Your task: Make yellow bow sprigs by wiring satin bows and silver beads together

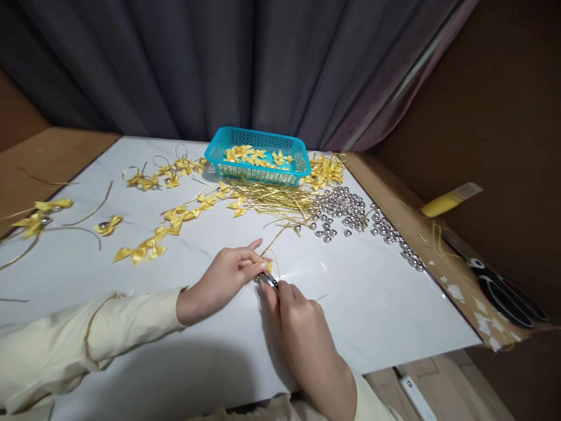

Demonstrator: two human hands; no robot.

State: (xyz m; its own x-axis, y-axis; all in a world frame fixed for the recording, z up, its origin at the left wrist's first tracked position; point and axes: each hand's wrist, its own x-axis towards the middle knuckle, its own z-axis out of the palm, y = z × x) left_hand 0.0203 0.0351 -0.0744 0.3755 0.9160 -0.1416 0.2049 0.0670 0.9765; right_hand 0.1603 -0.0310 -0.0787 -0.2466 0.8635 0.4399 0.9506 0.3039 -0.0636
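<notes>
My left hand (236,269) is closed in a pinch on a small yellow ribbon bow (270,267), mostly hidden by the fingers. A thin gold cord (272,241) sticks up from the bow. My right hand (302,321) is wrapped round a small dark metal tool, seemingly pliers (270,281), whose jaws meet the bow at my left fingertips. Whether the jaws are closed on the cord I cannot tell. Beyond my hands lie loose gold cords (280,199), several silver heart-shaped beads (344,204) and a row of yellow bows (173,221).
A blue plastic basket (258,173) holding yellow bows stands at the back of the white board (372,316). Finished-looking bows with cord loops (151,180) lie at the back left. Black-handled scissors (504,295) and a yellow tube-like object (451,200) rest at the right edge.
</notes>
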